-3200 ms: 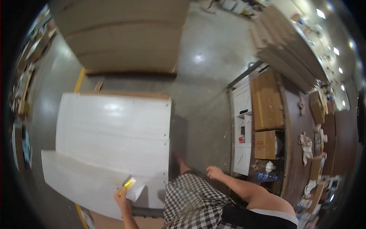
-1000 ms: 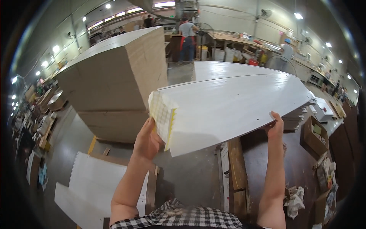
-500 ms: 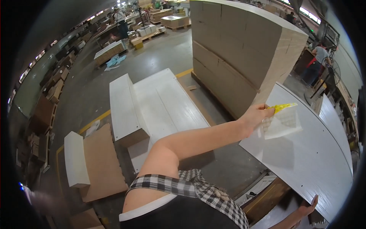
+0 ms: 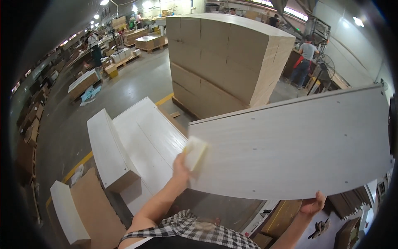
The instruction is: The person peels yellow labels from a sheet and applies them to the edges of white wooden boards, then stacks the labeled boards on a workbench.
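A large pale grey, wood-grained board [image 4: 290, 149] with several small holes stands tilted up in front of me. At its left end is my left hand [image 4: 180, 168], closed on a whitish cloth with a yellow edge [image 4: 196, 152] that lies against the board face. The cloth is blurred, and whether these fingers also grip the board edge is hidden. My right hand [image 4: 313, 204] is at the lower edge of the board, holding it, with fingertips showing just in front of the edge.
White panels [image 4: 145, 141] lie at left, with a white box-shaped piece [image 4: 110, 149] on them. Beyond stands a tall stack of brown boards [image 4: 215, 62] on a pallet. A person [image 4: 306, 58] works near a standing fan [image 4: 325, 68]. A glove [image 4: 320, 228] lies at lower right.
The board has been raised from lying nearly flat to tilted upright. My left hand has moved with the cloth to its left end. My view has shifted right.
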A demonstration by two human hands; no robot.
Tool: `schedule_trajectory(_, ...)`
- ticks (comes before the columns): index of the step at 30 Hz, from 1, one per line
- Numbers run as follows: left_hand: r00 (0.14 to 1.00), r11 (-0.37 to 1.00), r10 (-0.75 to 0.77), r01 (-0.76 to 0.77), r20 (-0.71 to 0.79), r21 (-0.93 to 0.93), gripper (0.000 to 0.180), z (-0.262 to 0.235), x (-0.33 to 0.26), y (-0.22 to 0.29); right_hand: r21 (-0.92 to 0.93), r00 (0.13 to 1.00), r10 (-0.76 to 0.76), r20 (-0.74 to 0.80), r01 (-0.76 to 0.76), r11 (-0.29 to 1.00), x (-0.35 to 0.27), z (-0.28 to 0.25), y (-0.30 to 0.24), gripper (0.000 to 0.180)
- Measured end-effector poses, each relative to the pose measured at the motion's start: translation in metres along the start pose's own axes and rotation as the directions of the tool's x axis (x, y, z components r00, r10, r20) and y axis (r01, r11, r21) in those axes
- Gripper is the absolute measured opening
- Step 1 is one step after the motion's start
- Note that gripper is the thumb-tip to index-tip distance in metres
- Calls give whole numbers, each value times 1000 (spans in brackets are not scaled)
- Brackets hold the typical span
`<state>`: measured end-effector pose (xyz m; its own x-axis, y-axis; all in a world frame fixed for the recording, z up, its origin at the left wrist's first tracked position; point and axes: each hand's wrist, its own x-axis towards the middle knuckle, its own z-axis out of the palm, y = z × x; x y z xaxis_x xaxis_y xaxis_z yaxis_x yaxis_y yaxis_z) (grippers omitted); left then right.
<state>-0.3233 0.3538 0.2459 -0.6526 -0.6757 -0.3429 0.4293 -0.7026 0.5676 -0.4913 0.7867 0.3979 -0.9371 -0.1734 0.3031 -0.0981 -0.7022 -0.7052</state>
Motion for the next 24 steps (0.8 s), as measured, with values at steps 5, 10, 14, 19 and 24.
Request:
schedule_trajectory(5,977,986,168,-167,-133,13,32,-157,22,103,208,992,26,-121,0,978,-27,76,23,63)
schedule_trajectory(10,943,960,235,-187,-236,210,35,-296,-34,208,197,1000,-1,-24,5,980,-64,108,89,65)
schedule_trajectory(14,900,957,270,-211,-343,201,38,-400,-76,266,179,971,151,185,-184,967,-63,131,108,71)
schedule_trajectory(19,668,890,439,-232,-601,392,20,-474,-141,306,50,894,317,318,-350,936,-39,141,140,68)
schedule_trajectory(24,576,876,482,-326,-660,354,12,-456,-164,294,-172,699,565,438,-552,816,22,36,150,79)
